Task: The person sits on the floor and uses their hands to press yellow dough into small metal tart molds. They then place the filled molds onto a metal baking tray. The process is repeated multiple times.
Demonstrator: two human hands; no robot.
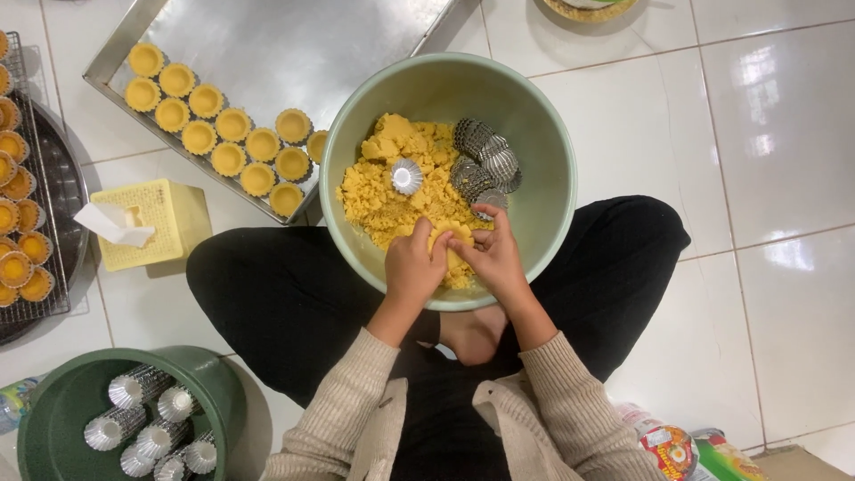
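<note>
While both hands met over the near side of the bowl, a small piece of yellow dough sat between them, pinched from two sides. Left hand: fingers curled and closed on the dough's left edge. Right hand: fingers bent, closed on its right edge, thumb on top. Whether a tin lay under the piece could not be told.

Dough piece rested just above the crumbly yellow dough mass that filled the left and middle of the pale green bowl. One small fluted metal mould lay open side up on the mass. A cluster of fluted metal moulds, stacked on their sides, lay against the right of the mass, just beyond the right hand's fingertips.

Bowl sat in the lap of a cross-legged person in black trousers and ribbed beige sleeves, on a white tiled floor; a bare foot showed below the bowl's rim.

Beyond the bowl to the upper left: a steel tray with rows of dough-lined tart shells along its near edge. Left of that, a yellow tissue box, and at the far left a wire rack with filled tarts. Lower left: a dark green bowl holding stacks of empty fluted moulds. Lower right: some colourful packaging, partly cut off.
</note>
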